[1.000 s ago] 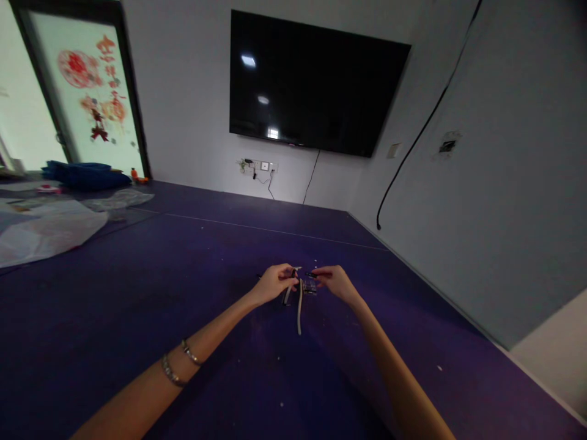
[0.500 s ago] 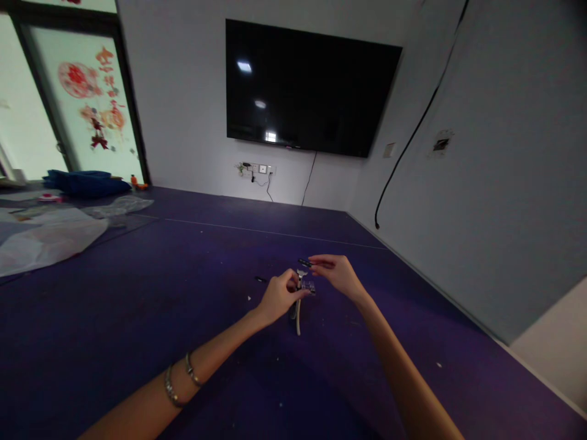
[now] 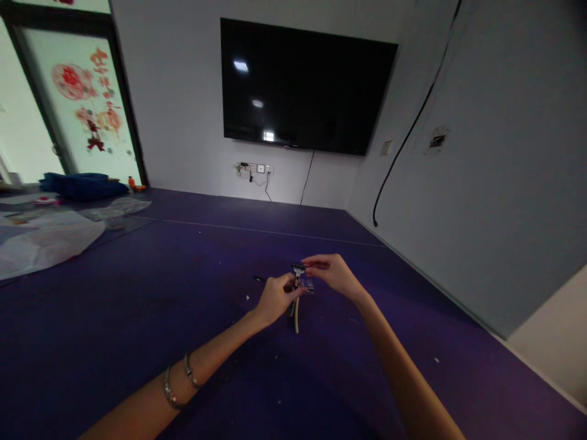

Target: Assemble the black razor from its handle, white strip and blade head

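Note:
My left hand (image 3: 277, 296) is closed round a razor handle (image 3: 296, 307) with a pale curved lower end. The handle's T-shaped silver neck (image 3: 299, 272) points up beyond my fingers. Also by the left fingertips is a small clear plastic piece (image 3: 308, 285), apparently pinched along with the handle. In the fingertips of my right hand (image 3: 332, 273) is a small black razor blade cartridge (image 3: 298, 266). It sits at the top of the neck; whether it is locked on, I cannot tell. Left of my hands, a small dark piece (image 3: 259, 278) lies on the purple surface (image 3: 192, 305).
Clear plastic sheets (image 3: 55, 241) and a dark blue cloth bundle (image 3: 82, 185) lie at the far left, near an orange bottle (image 3: 132, 183). A black cable (image 3: 403, 146) hangs along the right wall. A television (image 3: 307, 85) is mounted ahead, above wall sockets (image 3: 260, 168).
My right hand has moved slightly left and down, bringing the cartridge from beside the handle's neck onto its top. The left hand keeps its hold, and the view has shifted a little.

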The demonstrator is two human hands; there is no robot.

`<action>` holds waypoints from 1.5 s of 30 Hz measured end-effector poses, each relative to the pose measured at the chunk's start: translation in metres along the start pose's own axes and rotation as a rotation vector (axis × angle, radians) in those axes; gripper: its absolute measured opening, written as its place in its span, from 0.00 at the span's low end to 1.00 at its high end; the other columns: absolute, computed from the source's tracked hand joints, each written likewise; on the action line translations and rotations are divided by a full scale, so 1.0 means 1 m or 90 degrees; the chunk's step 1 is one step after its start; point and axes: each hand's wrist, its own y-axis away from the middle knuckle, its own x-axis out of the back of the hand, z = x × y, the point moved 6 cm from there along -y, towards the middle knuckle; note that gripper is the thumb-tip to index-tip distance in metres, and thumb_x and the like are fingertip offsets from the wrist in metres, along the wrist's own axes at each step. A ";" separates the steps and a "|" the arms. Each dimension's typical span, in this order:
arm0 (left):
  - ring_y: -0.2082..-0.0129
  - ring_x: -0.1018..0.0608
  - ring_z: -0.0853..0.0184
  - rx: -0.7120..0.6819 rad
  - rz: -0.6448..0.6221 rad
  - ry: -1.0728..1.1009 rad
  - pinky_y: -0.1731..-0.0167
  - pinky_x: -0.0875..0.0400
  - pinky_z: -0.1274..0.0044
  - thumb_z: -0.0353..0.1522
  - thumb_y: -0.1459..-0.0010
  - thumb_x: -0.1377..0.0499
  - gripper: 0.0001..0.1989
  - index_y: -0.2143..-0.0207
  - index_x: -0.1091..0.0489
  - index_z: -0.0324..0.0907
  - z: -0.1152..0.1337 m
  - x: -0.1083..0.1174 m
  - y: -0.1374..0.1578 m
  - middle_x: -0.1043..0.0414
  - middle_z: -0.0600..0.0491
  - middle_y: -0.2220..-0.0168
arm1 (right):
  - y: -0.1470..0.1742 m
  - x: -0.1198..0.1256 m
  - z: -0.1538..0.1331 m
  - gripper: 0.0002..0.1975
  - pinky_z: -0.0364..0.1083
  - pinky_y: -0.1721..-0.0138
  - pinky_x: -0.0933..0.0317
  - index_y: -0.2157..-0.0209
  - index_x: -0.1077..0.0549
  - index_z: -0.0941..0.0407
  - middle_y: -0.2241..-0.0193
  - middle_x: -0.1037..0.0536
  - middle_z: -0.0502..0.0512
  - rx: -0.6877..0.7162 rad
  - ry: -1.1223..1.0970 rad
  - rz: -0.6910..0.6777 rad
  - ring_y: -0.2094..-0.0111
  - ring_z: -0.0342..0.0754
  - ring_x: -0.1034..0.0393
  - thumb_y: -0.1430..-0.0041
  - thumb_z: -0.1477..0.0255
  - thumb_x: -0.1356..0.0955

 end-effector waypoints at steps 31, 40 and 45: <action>0.82 0.35 0.75 -0.035 0.028 0.010 0.80 0.42 0.82 0.37 0.49 0.40 0.10 0.73 0.31 0.38 0.001 0.000 0.001 0.35 0.59 0.81 | 0.003 -0.001 -0.009 0.10 0.49 0.59 0.35 0.67 0.24 0.59 0.68 0.22 0.56 0.013 0.034 -0.027 0.66 0.48 0.27 0.56 0.75 0.31; 0.82 0.34 0.75 -0.041 0.036 0.013 0.80 0.42 0.82 0.38 0.50 0.40 0.11 0.74 0.31 0.38 0.000 0.001 0.001 0.35 0.59 0.81 | 0.004 -0.002 -0.015 0.08 0.48 0.59 0.35 0.68 0.24 0.59 0.69 0.22 0.55 0.019 0.047 -0.034 0.66 0.47 0.28 0.55 0.75 0.31; 0.83 0.36 0.76 -0.036 0.030 0.019 0.80 0.43 0.82 0.38 0.50 0.40 0.11 0.77 0.32 0.38 0.004 0.002 0.001 0.36 0.59 0.83 | 0.006 -0.004 -0.017 0.08 0.48 0.59 0.36 0.68 0.25 0.59 0.69 0.22 0.55 0.026 0.044 -0.046 0.65 0.47 0.27 0.54 0.75 0.31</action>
